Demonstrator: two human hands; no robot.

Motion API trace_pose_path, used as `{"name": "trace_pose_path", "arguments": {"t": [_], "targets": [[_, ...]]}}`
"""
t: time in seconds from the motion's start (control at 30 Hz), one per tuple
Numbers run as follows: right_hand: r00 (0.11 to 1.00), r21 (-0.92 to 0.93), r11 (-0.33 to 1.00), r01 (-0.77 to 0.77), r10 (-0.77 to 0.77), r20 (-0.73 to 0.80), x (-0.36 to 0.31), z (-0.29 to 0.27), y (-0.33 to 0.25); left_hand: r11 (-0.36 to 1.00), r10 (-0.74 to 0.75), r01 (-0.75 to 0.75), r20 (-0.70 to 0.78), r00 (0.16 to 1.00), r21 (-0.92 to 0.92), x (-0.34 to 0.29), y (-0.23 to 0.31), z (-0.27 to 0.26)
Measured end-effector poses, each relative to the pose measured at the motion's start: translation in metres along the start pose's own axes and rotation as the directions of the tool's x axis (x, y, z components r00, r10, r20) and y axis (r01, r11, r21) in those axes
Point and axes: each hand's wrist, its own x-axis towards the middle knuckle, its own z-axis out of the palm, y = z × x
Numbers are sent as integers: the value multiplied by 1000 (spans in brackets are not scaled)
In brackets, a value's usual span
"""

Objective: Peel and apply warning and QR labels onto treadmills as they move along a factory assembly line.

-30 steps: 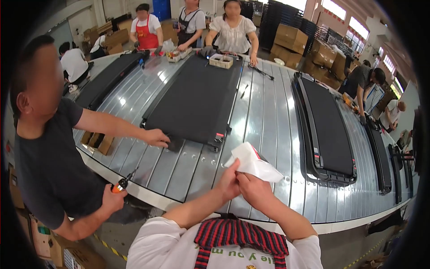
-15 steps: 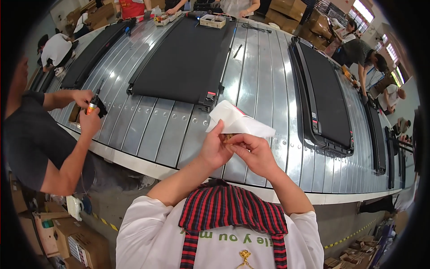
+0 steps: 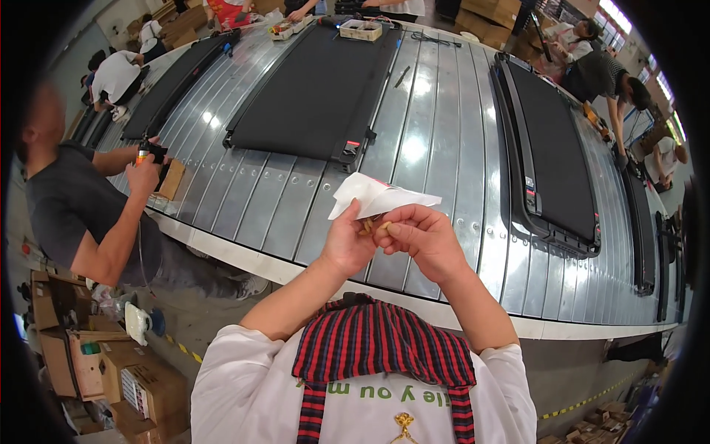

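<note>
In front of my chest, a folded white paper sheet (image 3: 388,198) with a bit of red on its far edge is held by my left hand (image 3: 346,240), the thumb pressed on its near edge. Close beside it, my right hand (image 3: 427,240) has its thumb and index finger pinched together. Small yellowish pieces (image 3: 384,229) show at the fingertips of both hands; they look like finger cots, but I cannot tell for sure. Whatever the right pinch holds, if anything, is too small to make out.
A long metal-slatted table (image 3: 296,214) bears a large black flat panel (image 3: 310,89) ahead and another framed black panel (image 3: 551,155) at right. A shallow parts box (image 3: 361,29) sits at the far end. At left, a co-worker (image 3: 96,200) holds a power tool (image 3: 151,152).
The view has shifted a little. My hands have come slightly apart at the fingertips, showing more of the yellowish pieces. The co-worker at left has raised the tool.
</note>
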Motion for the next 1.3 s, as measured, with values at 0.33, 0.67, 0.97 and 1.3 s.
{"name": "trace_pose_path", "arguments": {"t": [0.33, 0.67, 0.97, 1.3], "targets": [[615, 280, 949, 142, -307, 726, -61, 54, -101, 998, -6, 20, -245, 969, 54, -33, -15, -12], [367, 338, 931, -135, -270, 890, -50, 96, -120, 985, 99, -73, -166, 981, 158, -58, -11, -24], [244, 206, 941, 267, -273, 931, -18, 114, -148, 977, 149, -109, -224, 963, 182, -61, 4, -38], [330, 648, 649, 399, -761, 559, -13, 138, -94, 948, 148, -81, -202, 968, 307, -65, 6, -46]]}}
